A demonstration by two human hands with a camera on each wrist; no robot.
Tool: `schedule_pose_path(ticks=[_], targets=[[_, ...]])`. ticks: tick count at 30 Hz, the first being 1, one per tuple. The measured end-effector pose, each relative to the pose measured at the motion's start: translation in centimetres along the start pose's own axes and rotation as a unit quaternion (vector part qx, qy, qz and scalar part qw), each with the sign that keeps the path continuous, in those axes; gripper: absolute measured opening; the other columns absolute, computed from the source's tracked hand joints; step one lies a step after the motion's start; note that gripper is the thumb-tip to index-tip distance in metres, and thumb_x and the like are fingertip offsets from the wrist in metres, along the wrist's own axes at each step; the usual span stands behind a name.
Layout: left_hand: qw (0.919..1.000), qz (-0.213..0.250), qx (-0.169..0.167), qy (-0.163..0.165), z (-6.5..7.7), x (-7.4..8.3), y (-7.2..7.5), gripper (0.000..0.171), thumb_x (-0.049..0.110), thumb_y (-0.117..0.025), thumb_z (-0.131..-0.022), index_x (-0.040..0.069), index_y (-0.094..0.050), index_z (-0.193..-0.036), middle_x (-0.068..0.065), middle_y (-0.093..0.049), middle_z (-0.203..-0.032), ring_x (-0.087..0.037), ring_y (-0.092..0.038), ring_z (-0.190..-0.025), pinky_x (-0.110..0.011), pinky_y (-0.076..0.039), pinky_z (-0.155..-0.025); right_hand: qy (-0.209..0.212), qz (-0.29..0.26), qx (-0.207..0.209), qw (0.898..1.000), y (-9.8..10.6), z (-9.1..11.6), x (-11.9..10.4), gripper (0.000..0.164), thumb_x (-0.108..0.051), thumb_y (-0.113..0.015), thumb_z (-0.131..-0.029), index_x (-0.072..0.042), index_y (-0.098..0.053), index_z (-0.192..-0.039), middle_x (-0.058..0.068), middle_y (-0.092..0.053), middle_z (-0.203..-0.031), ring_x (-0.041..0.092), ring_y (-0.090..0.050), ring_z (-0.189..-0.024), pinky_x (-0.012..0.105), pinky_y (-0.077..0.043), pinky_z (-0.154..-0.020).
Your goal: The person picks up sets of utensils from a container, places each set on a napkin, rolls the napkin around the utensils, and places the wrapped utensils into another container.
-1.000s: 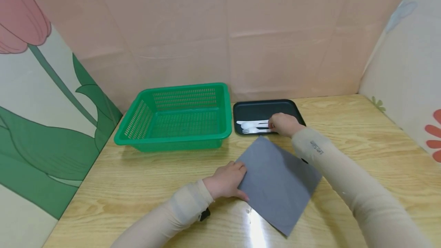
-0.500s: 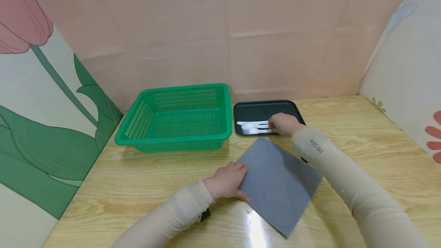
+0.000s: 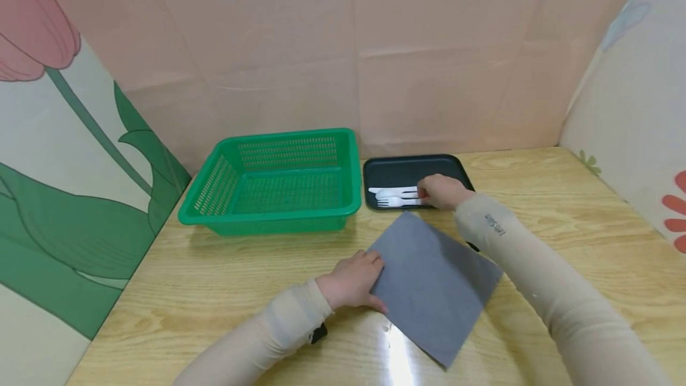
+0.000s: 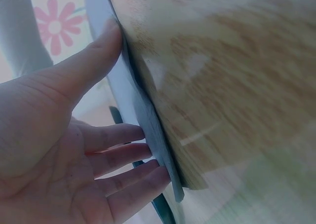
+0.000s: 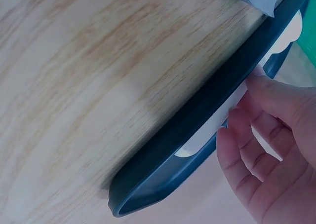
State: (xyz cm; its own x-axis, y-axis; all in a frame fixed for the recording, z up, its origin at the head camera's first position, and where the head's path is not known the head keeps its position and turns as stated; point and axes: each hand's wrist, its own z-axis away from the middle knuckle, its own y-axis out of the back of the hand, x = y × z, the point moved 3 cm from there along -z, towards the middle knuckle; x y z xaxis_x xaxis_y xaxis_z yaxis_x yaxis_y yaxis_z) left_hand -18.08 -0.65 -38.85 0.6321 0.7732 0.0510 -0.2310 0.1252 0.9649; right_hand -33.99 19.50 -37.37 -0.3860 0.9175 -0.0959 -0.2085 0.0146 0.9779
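Observation:
My right hand reaches over the black tray, its thumb and fingers pinching the handle of a white plastic fork. Beside the fork lie a white spoon and a white knife, their handle ends hidden by the hand. In the right wrist view the white handle runs along inside the tray wall, past the thumb. My left hand rests at the left edge of a grey cloth. In the left wrist view its fingers are extended and touch the cloth edge.
A green plastic basket with slotted sides stands left of the tray, close to it. Both are on a wood-grain table before a pinkish backdrop. The grey cloth lies turned cornerwise, one corner close to the tray's front rim.

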Motion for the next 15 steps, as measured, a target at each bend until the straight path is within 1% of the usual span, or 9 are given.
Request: schedule_pose_path(ticks=[9, 15], targets=[[1.0, 0.0, 0.0, -0.001, 0.14, 0.03, 0.18, 0.081, 0.058, -0.07, -0.072, 0.007, -0.049, -0.131, -0.005, -0.052, -0.13, -0.017, -0.052, -0.111, -0.027, -0.049, -0.088, -0.002, -0.008, -0.009, 1.0, 0.11, 0.05, -0.07, 0.004, -0.013, -0.065, -0.087, -0.009, -0.064, -0.085, 0.002, -0.061, -0.078, 0.016, -0.051, -0.071, 0.03, -0.043, -0.063], [0.9999, -0.006, 0.007, -0.004, 0.18, 0.01, 0.15, 0.081, 0.06, -0.069, -0.071, 0.007, -0.05, -0.13, -0.004, -0.052, -0.129, -0.016, -0.052, -0.109, -0.025, -0.049, -0.086, 0.014, -0.026, -0.014, 0.999, 0.19, 0.12, -0.25, 0.005, -0.011, -0.063, -0.088, -0.007, -0.063, -0.085, 0.004, -0.06, -0.078, 0.017, -0.051, -0.071, 0.03, -0.043, -0.064]])
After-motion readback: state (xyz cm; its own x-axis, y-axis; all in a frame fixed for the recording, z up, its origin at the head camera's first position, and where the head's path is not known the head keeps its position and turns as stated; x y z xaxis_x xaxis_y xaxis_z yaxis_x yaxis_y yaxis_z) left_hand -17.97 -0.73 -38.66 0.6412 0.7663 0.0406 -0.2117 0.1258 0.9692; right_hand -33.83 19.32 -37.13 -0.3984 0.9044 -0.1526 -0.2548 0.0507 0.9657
